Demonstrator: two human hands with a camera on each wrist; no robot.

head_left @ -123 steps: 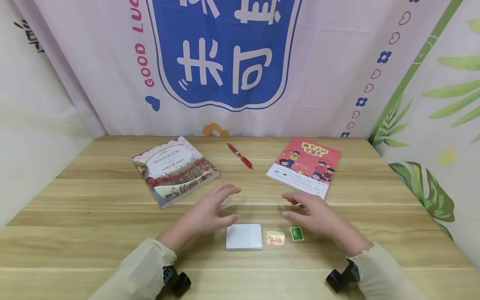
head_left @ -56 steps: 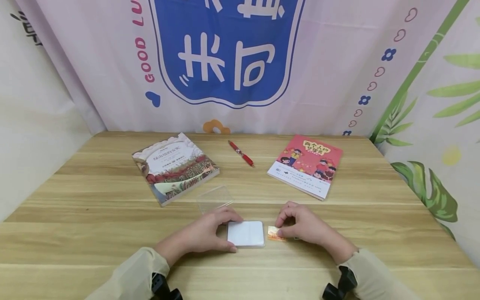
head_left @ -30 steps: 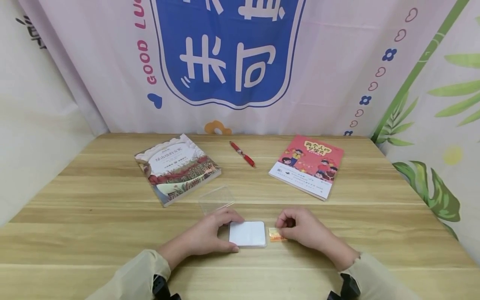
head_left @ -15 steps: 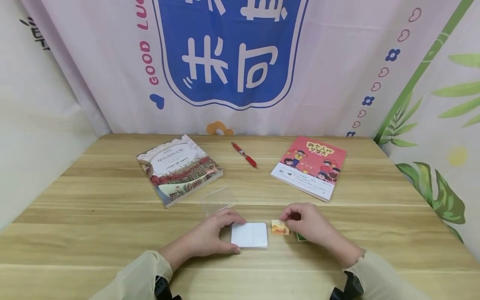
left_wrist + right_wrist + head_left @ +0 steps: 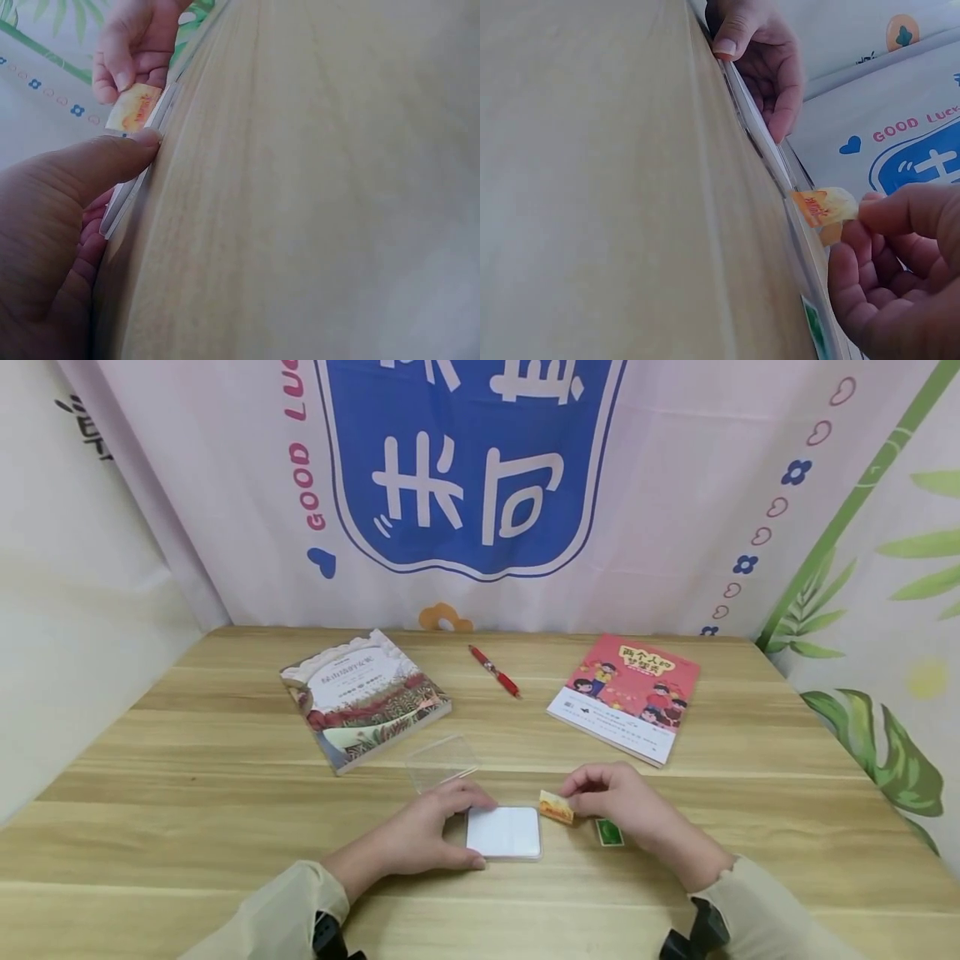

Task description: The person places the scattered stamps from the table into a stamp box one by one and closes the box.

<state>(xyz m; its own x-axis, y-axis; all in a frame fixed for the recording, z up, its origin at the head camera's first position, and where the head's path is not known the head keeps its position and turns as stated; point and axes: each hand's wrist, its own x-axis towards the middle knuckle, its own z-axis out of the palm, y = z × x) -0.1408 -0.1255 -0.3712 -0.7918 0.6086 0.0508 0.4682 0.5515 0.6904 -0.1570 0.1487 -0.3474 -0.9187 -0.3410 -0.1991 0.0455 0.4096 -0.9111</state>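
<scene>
My left hand (image 5: 423, 835) holds a shallow clear case (image 5: 503, 832) with a white top surface, thumb on its near edge and fingers on its far edge. Between thumb and fingertips of my right hand (image 5: 630, 806) is a small orange-and-yellow stamp (image 5: 555, 807), tilted up off the table just right of the case. The right wrist view shows that stamp (image 5: 826, 206) pinched by one end. A green stamp (image 5: 610, 832) lies flat on the table beneath the right hand's fingers. Behind the left hand lies a clear plastic lid (image 5: 442, 758), partly hidden by its fingers.
On the wooden table (image 5: 225, 827), an illustrated book (image 5: 366, 697) lies at the back left and a pink-and-white book (image 5: 626, 697) at the back right. A red pen (image 5: 495, 672) lies between them. Printed curtains (image 5: 645, 502) hang behind the table.
The left hand has come down onto the case and stays there. The right hand has taken the orange stamp, lifted it from the table and tilted it, uncovering the green stamp.
</scene>
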